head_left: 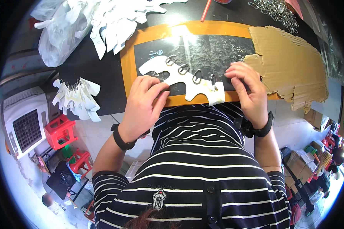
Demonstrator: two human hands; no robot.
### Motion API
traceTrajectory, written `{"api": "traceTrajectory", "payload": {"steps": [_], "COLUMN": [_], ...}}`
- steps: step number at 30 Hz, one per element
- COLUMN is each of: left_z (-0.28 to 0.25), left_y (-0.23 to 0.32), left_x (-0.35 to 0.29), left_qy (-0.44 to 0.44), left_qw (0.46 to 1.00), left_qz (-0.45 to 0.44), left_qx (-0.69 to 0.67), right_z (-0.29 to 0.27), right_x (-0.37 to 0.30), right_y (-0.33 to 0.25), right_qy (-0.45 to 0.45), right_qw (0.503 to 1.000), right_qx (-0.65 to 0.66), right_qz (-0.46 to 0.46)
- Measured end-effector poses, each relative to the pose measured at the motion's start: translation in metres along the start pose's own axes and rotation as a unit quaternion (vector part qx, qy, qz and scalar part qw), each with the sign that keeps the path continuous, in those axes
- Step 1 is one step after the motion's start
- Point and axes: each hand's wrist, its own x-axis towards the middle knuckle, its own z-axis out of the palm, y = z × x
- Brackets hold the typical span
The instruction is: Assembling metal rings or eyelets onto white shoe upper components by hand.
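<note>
In front of me, a flat white cut-out piece (200,90) with scalloped notches lies over a dark panel edged in orange-brown tape. Several dark metal rings (197,76) stand along its far edge. My left hand (144,102) is at the piece's left part, fingers curled, with thumb and forefinger tips close together at a notch edge; their exact contact is partly hidden. To the right of the last ring (213,79), my right hand (249,89) hovers with its fingers bent and its thumb apart. Nothing shows between those fingers.
A bunch of white pieces on rings (77,95) sits at the table's left edge. Further off are stacked white cut-outs (116,26), a clear plastic bag (63,36), a red straw (206,10) and heaped metal rings (277,13). Torn cardboard (290,63) lies to the right.
</note>
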Motion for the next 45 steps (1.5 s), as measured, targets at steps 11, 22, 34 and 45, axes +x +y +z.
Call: {"api": "traceTrajectory", "payload": {"steps": [11,22,34,45], "left_z": [0.023,0.009,0.035,0.035], "left_y": [0.004,0.026,0.022,0.024], "left_x": [0.018,0.023,0.046,0.044], "left_qy": [0.041,-0.014,-0.038,0.018], "left_qw": [0.987,0.860,0.647,0.638], "left_qz": [0.000,-0.288,-0.327,-0.309], "left_qx": [0.157,-0.421,-0.687,-0.705], "right_z": [0.046,0.012,0.002,0.005], "right_x": [0.049,0.057,0.062,0.060], "right_y": [-0.009,-0.007,-0.004,-0.001], "right_qy": [-0.101,-0.086,-0.143,-0.108], "right_qw": [0.991,0.987,0.976,0.950], "right_qx": [-0.089,0.125,0.144,0.247], "right_qz": [0.015,0.048,0.082,0.158]}}
